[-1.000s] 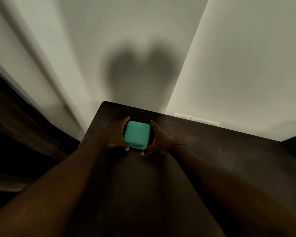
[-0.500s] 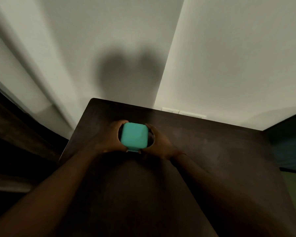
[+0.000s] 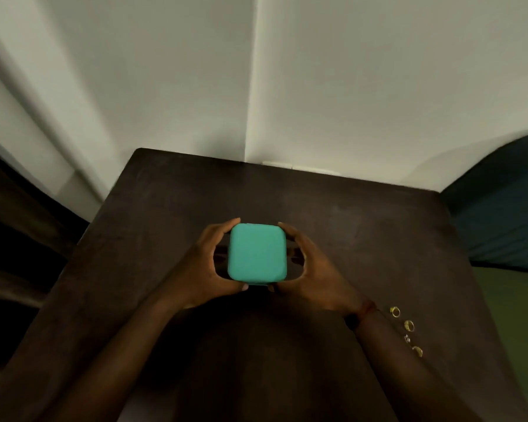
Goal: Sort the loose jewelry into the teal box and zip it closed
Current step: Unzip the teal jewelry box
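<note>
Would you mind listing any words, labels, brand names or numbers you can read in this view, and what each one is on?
None can be read.
Teal box, held between the left hand and right hand: plain lid, no print visible.
Small jewelry pieces on the dark table: too small to show any marking.

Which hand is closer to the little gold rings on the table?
The right hand. It grips the teal box on the side facing the rings, which lie beside that wrist. The left hand grips the box's opposite side, farther from them.
</note>
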